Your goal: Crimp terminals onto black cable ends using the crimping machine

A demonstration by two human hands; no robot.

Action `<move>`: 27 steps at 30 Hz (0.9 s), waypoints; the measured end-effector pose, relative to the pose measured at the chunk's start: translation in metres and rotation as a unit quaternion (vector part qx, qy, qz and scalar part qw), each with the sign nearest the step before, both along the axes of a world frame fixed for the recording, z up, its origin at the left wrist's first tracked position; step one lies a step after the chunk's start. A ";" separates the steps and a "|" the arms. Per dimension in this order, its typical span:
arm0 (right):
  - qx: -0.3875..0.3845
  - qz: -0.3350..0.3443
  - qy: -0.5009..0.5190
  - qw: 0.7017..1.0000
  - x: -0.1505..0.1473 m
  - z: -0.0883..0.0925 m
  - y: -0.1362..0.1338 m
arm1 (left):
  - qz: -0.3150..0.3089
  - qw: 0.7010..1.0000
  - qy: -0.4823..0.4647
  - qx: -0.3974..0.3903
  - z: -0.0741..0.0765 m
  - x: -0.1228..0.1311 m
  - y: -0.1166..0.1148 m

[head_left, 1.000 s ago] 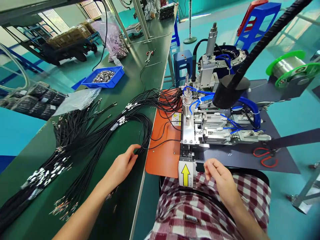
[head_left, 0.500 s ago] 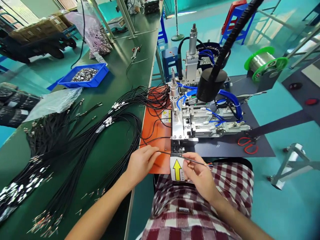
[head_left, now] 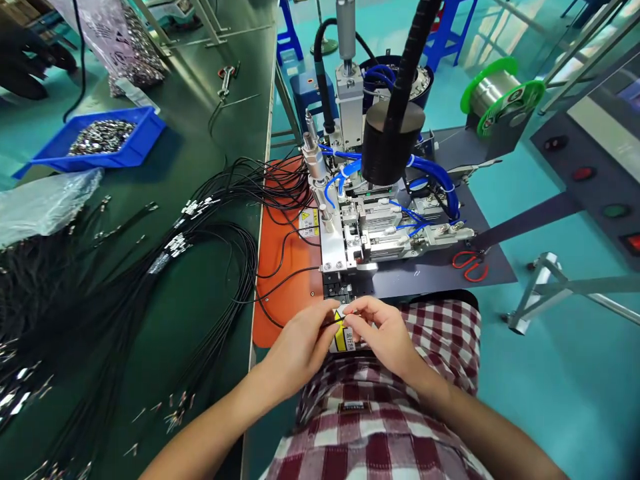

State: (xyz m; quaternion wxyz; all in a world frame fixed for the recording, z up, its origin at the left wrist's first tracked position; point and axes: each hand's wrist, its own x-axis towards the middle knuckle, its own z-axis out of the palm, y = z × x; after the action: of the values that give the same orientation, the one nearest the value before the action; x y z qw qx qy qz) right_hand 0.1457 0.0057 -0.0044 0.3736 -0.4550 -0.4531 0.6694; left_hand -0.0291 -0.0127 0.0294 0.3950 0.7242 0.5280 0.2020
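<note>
Between my hands runs a thin black cable (head_left: 332, 323), just in front of the machine's near end. My left hand (head_left: 306, 337) is closed on it, thumb and fingers pinching. My right hand (head_left: 383, 330) pinches the cable's end, where the fingers hide most of the fine wires. Under the fingertips lies a white label with a yellow arrow (head_left: 341, 339). Straight ahead stands the metal machine (head_left: 334, 250), with black cables leading into its left side across an orange plate (head_left: 285, 293).
Bundles of black cables (head_left: 200, 257) cover the green table (head_left: 200, 133) at left. Farther back sit a blue tray (head_left: 145, 143) of small metal parts and pliers (head_left: 226, 80). Red-handled scissors (head_left: 470, 267), a green wire spool (head_left: 515, 100) and a button panel (head_left: 585, 173) are at right.
My hands have come together along the cable; the right hand now grips close to the left, at the cable's end. The view has shifted to the right.
</note>
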 end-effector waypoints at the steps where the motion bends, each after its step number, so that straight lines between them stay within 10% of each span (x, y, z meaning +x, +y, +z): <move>1: 0.004 0.003 0.000 1.000 0.003 0.000 0.001 | 0.007 0.999 -0.040 -0.028 0.001 0.004 0.003; 27: -0.072 -0.058 0.120 0.988 0.013 -0.005 0.012 | 0.181 0.909 -0.312 -0.211 -0.001 0.034 0.029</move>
State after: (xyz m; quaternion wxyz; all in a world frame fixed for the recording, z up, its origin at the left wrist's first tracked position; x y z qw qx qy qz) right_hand 0.1583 0.0181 -0.0098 0.4297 -0.4225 -0.3280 0.7275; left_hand 0.0050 0.0158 0.0286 0.6398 0.4163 0.5302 0.3690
